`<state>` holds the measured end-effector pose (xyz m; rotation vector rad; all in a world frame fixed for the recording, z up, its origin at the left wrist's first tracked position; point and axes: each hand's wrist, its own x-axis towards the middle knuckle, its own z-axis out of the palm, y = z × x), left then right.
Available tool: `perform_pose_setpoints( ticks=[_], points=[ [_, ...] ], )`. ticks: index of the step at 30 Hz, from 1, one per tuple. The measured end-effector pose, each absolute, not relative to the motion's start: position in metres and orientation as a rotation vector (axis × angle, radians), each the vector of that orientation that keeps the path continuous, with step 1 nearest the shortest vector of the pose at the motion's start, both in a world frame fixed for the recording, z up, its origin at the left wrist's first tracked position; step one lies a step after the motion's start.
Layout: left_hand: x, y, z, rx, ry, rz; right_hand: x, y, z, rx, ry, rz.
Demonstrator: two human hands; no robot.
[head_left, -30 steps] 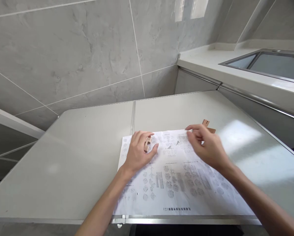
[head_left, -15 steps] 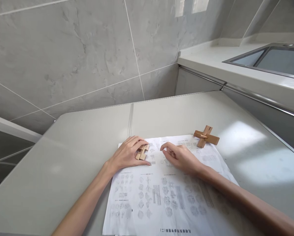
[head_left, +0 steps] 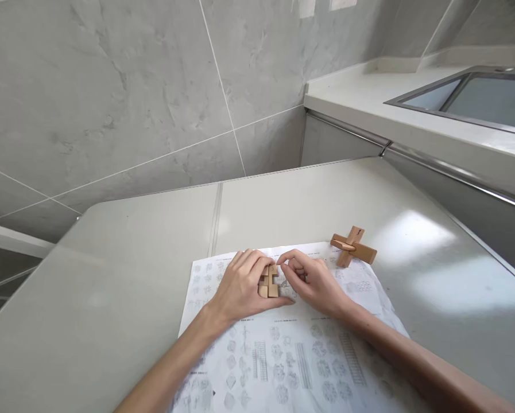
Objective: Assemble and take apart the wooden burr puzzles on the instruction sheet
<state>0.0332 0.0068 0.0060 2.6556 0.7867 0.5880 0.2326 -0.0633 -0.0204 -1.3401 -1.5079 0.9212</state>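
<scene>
My left hand (head_left: 241,285) is curled round a small cluster of notched wooden puzzle pieces (head_left: 269,281) that rests on a printed instruction sheet (head_left: 283,344). Facing it, my right hand (head_left: 311,279) has its fingers bent and its fingertips touching the same pieces from the right. A wooden cross-shaped puzzle assembly (head_left: 352,246) lies apart by the sheet's far right corner, with neither hand on it.
The sheet lies on a pale grey table (head_left: 132,258) with a seam down its middle. A grey tiled wall (head_left: 132,97) rises behind it. At the right stands a white counter (head_left: 369,97) with a steel sink (head_left: 476,97).
My right hand left the cross-shaped assembly at the sheet's corner and came left to the pieces under my left hand. The left hand's pieces have been turned slightly. The view shifted a little.
</scene>
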Motion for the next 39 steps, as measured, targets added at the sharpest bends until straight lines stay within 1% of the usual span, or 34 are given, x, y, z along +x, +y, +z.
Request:
perform_pose_setpoints(
  ticks=[6, 11, 17, 21, 26, 34, 39],
  points=[
    [0.044, -0.008, 0.002, 2.637, 0.846, 0.559, 0.234, -0.063, -0.021, -1.307, -1.528, 0.886],
    [0.035, -0.006, 0.012, 2.565, 0.834, 0.459, 0.235, -0.066, -0.023, -1.326, -1.602, 0.803],
    [0.004, 0.001, 0.023, 2.478, 0.924, 0.295, 0.238, -0.073, -0.025, -1.364, -1.883, 0.524],
    [-0.011, 0.003, 0.022, 2.338, 0.931, 0.338, 0.241, -0.075, -0.024, -1.328, -1.988, 0.427],
    [-0.013, -0.003, 0.022, 1.982, 0.920, 0.419, 0.244, -0.078, -0.027, -1.305, -2.134, 0.338],
    [-0.009, -0.010, 0.020, 1.750, 0.929, 0.490, 0.244, -0.078, -0.028, -1.261, -2.220, 0.335],
    [-0.007, -0.010, 0.020, 1.639, 0.982, 0.517, 0.242, -0.078, -0.028, -1.322, -2.052, 0.501]
  ],
)
